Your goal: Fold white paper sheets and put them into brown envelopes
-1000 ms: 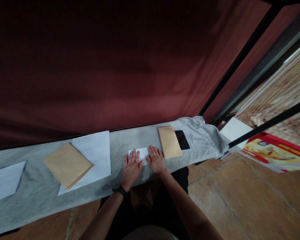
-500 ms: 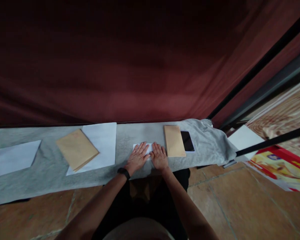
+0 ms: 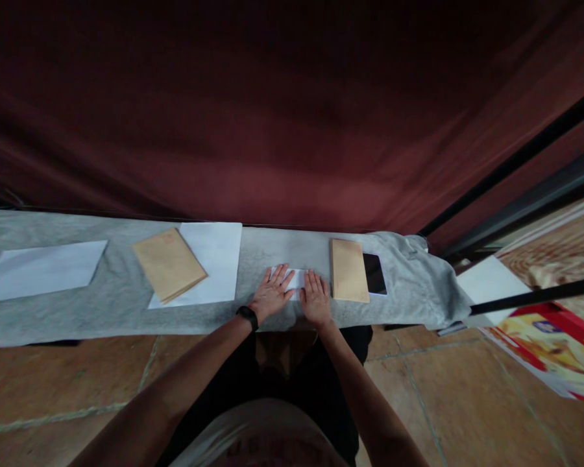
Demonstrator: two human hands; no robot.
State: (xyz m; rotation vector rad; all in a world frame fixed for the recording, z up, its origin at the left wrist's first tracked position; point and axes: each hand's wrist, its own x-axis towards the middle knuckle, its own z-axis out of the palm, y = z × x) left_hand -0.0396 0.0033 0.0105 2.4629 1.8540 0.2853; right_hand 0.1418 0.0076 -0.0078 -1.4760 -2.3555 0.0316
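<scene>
A small folded white sheet of paper (image 3: 296, 280) lies on the grey cloth in front of me, partly covered by both hands. My left hand (image 3: 271, 293), with a black band on its wrist, rests flat on the paper's left part, fingers spread. On its right part lies my right hand (image 3: 315, 299), flat with the fingers stretched out. Just right of that hand is a brown envelope stack (image 3: 349, 269). Further left, more brown envelopes (image 3: 169, 264) lie over white paper sheets (image 3: 219, 259).
Grey cloth (image 3: 121, 318) covers the long narrow table. A dark phone (image 3: 374, 274) sits partly beside the right envelopes. Another white sheet (image 3: 43, 269) lies far left. A dark red curtain (image 3: 272, 143) hangs behind; a red and yellow box (image 3: 555, 344) stands at right.
The view has shifted and turned slightly, so things on the table appear a little further right. Both hands stay flat on the folded paper, with little movement against it.
</scene>
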